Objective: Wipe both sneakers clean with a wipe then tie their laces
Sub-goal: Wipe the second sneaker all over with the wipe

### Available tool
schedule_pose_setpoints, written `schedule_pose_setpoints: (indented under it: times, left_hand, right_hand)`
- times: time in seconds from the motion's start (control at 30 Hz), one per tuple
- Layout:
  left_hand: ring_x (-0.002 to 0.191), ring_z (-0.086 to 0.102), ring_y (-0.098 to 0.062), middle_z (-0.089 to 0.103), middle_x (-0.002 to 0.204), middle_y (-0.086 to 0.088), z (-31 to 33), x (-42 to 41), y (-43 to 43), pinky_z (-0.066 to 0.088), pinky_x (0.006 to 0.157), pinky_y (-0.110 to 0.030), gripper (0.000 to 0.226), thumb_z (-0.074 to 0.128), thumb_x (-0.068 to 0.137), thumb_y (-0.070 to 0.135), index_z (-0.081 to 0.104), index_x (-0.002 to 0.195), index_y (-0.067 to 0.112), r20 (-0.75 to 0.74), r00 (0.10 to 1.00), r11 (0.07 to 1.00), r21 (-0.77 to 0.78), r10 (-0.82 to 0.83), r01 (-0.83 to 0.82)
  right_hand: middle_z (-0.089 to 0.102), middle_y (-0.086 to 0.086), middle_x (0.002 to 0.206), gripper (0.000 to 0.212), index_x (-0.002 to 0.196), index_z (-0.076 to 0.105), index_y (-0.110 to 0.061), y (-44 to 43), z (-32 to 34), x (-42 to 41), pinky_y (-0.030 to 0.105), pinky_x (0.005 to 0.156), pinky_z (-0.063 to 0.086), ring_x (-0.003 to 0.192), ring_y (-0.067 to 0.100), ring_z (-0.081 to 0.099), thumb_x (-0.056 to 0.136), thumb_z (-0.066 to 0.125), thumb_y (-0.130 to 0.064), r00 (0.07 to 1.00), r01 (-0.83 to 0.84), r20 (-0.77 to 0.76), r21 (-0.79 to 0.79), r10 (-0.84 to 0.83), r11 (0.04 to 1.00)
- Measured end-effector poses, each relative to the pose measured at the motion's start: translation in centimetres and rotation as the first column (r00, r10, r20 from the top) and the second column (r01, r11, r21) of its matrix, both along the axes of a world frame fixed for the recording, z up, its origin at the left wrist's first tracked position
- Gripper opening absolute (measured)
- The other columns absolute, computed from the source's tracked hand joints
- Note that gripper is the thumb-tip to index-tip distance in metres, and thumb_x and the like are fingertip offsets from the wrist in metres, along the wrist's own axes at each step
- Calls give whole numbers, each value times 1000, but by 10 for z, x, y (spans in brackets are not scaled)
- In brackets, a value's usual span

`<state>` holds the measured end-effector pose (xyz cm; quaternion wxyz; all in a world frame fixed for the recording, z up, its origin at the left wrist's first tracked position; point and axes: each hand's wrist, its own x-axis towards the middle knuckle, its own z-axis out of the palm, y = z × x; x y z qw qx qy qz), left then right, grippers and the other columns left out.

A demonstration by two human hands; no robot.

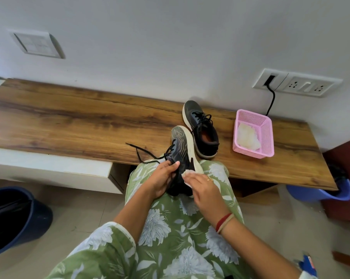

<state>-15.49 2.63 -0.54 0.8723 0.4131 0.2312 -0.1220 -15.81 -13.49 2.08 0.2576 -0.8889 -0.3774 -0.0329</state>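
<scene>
Beneath right hand (206,190), half-hidden wipe (187,172)

sneaker (182,150) on lap (170,222) | 2nd sneaker (201,125) behind on bench (69,121) | basket (267,135) r

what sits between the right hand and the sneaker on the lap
Only the wipe, which the right hand holds against the sneaker; the left hand grips the sneaker's other side. Nothing else is in the way.

Person wears green floral dress (170,228), red wristbands (224,222), gold ring (209,179)
</scene>
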Motion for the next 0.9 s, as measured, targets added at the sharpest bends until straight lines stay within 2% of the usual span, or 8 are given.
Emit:
schedule_pose_setpoints:
  times: [0.13,0.2,0.3,0.4,0.57,0.73,0.83,0.9]
  left_hand:
    - [70,68,-12,70,77,-5,3,1,-1,56,66,-22,11,50,97,12,57,90,7,-10,1000,999,40,-8,8]
    - [75,69,-14,71,83,-7,4,1,-2,57,69,-23,13,51,97,15,59,92,7,-4,1000,998,58,-22,22]
    - [76,69,-15,72,82,-6,3,1,-3,57,73,-26,15,49,98,18,59,93,7,4,1000,997,67,-23,23]
    - [93,68,-22,70,98,-11,3,2,-3,53,90,-34,17,49,98,20,60,102,7,29,999,994,108,-37,34]
    - [73,67,-14,67,82,-7,3,0,-4,55,69,-25,17,46,100,19,58,94,9,48,997,989,139,-61,53]
    - [66,57,-12,59,78,-7,-2,3,-3,48,61,-22,14,50,98,22,57,96,9,4,997,975,210,-78,75]
    - [64,56,-12,60,74,-7,-4,3,-3,45,57,-21,16,51,98,23,55,92,8,3,996,975,204,-89,86]
    - [62,63,-9,67,69,0,-2,2,-1,50,58,-20,18,46,100,19,56,90,9,14,997,981,180,-78,75]
  right_hand:
    - [68,3,104,28,105,66,-10,-20,-11,-8,24,97,44,98,13,63,77,65,-8,937,-305,108,-210,332,929]
    - [68,-1,102,22,102,66,-14,-25,-9,-12,18,95,46,94,5,62,81,62,-9,930,-352,47,-165,364,921]
    - [66,-8,97,31,107,67,-15,-13,12,-2,5,78,43,87,-9,56,87,50,2,967,113,-251,276,-42,954]
    - [66,-9,90,29,102,69,-14,-1,21,28,7,67,41,78,-8,55,87,52,4,913,394,-266,368,-310,842]
    - [67,3,108,34,111,66,-12,9,-3,16,25,93,44,102,15,58,83,52,3,990,102,-103,96,-92,990]
    - [68,7,108,32,105,68,-6,-7,-11,3,26,98,43,103,18,60,85,43,-6,977,-162,136,-19,163,987]
    - [69,5,105,30,102,69,-7,-15,-5,5,26,93,47,101,16,61,86,44,-6,959,-264,104,7,262,964]
    - [70,3,102,31,103,69,-10,-15,4,10,26,90,47,98,11,60,83,45,-5,990,-133,-16,167,137,977]
